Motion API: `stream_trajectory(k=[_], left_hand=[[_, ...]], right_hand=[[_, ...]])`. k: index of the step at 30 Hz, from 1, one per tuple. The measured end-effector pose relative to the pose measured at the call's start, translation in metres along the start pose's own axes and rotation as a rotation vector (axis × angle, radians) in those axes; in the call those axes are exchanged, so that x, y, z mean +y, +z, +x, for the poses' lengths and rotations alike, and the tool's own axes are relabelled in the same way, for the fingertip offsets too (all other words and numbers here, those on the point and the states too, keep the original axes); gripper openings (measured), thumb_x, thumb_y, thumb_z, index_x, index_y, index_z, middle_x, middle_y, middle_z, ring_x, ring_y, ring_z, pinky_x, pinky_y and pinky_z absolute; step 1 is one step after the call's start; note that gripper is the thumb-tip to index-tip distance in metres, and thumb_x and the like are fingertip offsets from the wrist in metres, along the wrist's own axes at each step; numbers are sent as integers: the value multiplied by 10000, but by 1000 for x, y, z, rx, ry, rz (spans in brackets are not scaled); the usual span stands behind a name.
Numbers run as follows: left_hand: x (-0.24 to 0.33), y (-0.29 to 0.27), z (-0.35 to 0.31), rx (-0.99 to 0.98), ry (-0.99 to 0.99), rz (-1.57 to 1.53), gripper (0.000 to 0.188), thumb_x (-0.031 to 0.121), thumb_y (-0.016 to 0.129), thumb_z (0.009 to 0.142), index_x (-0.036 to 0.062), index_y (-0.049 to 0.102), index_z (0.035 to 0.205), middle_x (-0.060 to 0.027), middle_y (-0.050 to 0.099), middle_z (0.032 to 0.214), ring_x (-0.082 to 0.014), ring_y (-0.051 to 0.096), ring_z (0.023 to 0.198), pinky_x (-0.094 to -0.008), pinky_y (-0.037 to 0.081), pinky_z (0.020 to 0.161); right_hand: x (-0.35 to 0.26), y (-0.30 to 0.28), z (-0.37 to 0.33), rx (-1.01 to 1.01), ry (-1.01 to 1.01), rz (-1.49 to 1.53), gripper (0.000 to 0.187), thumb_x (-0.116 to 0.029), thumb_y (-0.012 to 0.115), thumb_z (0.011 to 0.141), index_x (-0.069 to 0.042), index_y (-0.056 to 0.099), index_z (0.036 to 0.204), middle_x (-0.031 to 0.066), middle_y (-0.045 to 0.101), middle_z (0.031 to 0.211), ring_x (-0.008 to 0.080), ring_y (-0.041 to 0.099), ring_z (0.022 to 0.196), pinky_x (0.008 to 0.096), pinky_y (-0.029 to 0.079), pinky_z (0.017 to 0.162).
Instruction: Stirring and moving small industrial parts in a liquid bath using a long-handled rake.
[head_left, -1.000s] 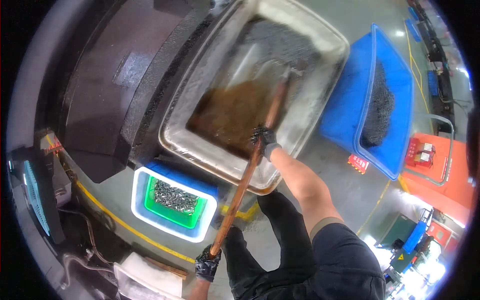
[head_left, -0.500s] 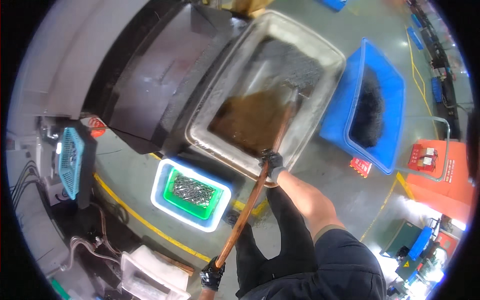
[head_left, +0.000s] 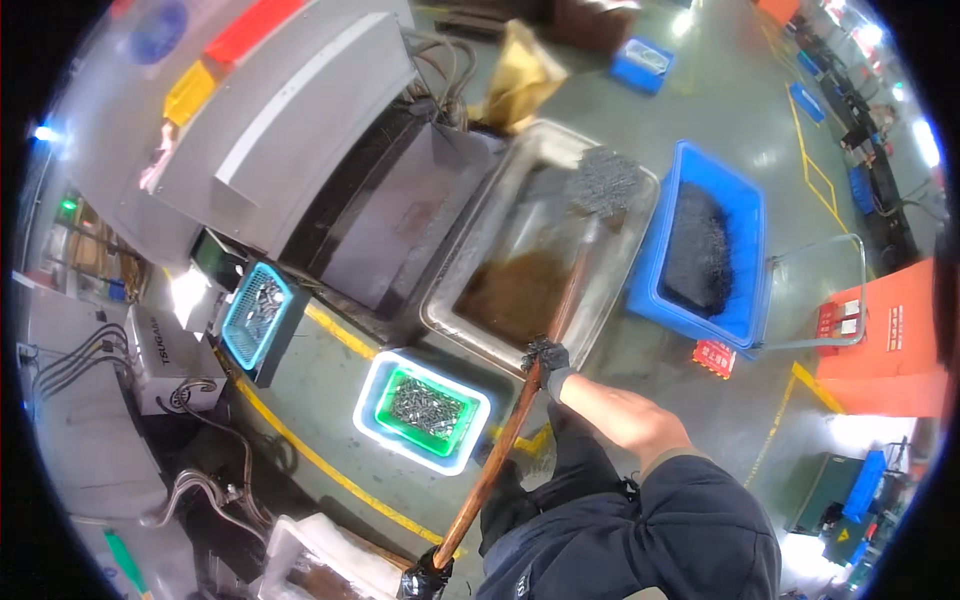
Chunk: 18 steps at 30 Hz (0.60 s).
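Note:
Both my gloved hands grip the long wooden handle of a shovel (head_left: 517, 412). My right hand (head_left: 546, 362) is closed round the middle of the handle, by the near edge of a pale metal trough (head_left: 432, 312). My left hand (head_left: 426, 580) is closed near the handle's lower end. A heap of grey metal chips (head_left: 606, 182) sits at the shovel's far end, over the trough's far right corner, and hides the blade. Brown murky liquid (head_left: 515, 292) lies in the trough's near part. To the right, a blue bin (head_left: 652, 290) holds dark chips (head_left: 700, 245).
A green basket (head_left: 384, 412) of small metal parts sits inside a white tub (head_left: 372, 435) at left. The grey machine (head_left: 300, 130) stands beyond it, beside a light-blue basket (head_left: 243, 345). A metal cart handle (head_left: 862, 290) and an orange block (head_left: 890, 345) are right of the blue bin.
The view has shifted, showing more of the machine and floor. The grey chips at the shovel's far end now stand out as a heap reaching the trough's far right rim. Both hands keep their grip.

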<state>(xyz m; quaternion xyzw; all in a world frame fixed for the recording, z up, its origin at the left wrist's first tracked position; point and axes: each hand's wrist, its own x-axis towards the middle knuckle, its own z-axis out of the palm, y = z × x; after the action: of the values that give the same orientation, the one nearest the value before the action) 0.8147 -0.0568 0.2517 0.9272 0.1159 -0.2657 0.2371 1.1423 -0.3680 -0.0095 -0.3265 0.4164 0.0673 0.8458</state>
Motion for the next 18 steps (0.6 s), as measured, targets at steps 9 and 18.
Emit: stream_trajectory(k=[9, 18], left_hand=[[-40, 31, -11, 82, 104, -110, 360, 366, 668, 827, 123, 651, 1092, -125, 690, 875, -290, 665, 741, -390, 536, 645], [-57, 44, 3, 206, 190, -29, 321, 346, 689, 806, 129, 662, 1041, -115, 688, 842, -313, 671, 730, -394, 548, 655]], right_hand=[[-30, 23, -33, -72, -29, 2, 81, -119, 499, 878, -91, 529, 808, 105, 533, 631, 278, 522, 505, 413, 461, 461], [-38, 38, -40, -77, -30, -20, 195, -174, 433, 906, -93, 559, 781, 89, 526, 600, 274, 514, 500, 421, 474, 483]])
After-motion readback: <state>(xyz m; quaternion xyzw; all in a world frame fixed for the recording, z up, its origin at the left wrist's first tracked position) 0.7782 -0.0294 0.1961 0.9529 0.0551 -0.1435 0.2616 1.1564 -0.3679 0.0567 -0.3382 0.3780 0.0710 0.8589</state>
